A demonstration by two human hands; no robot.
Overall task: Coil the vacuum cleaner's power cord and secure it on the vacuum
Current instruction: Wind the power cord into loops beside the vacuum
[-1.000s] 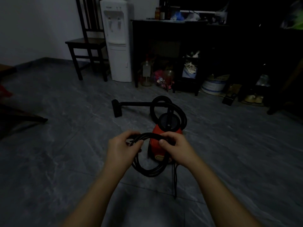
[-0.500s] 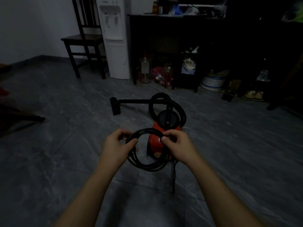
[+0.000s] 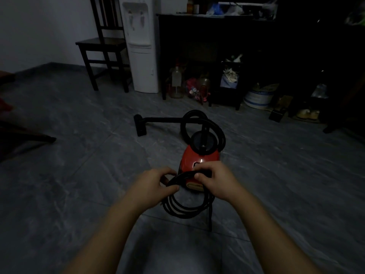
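1. Cord: the black power cord (image 3: 185, 209), gathered into several round loops, hangs between my two hands just in front of the vacuum's near end. The top of the bundle is pinched level; the lower loops sag toward the floor (image 3: 79, 194). One loose strand drops from the right side of the coil down to the tiles.
2. Left hand (image 3: 153, 186): fingers curled closed around the left side of the coil, thumb laid over the strands, knuckles up.
3. Right hand (image 3: 216, 180): closed on the right top of the coil, thumb pressing the strands from the near side, fingers wrapped over the far side. It sits right over the vacuum's rear edge; I cannot tell whether it touches the casing.
4. Vacuum (image 3: 199, 158): small red canister body standing on the floor directly beyond my hands, with a dark round cap on its far top.
5. Hose (image 3: 197, 117): black, looping up and around behind the canister, joined to a rigid black tube running left along the floor.
6. Floor nozzle (image 3: 140, 125): black, at the left end of that tube, resting on the tiles.
7. Water dispenser (image 3: 141, 46): white, upright against the far wall.
8. Chair (image 3: 102, 46): dark wood, just left of the dispenser.
9. Cabinet (image 3: 217, 36): dark, right of the dispenser, with bottles and bags on top and jars and other clutter beneath; details too dim to read.
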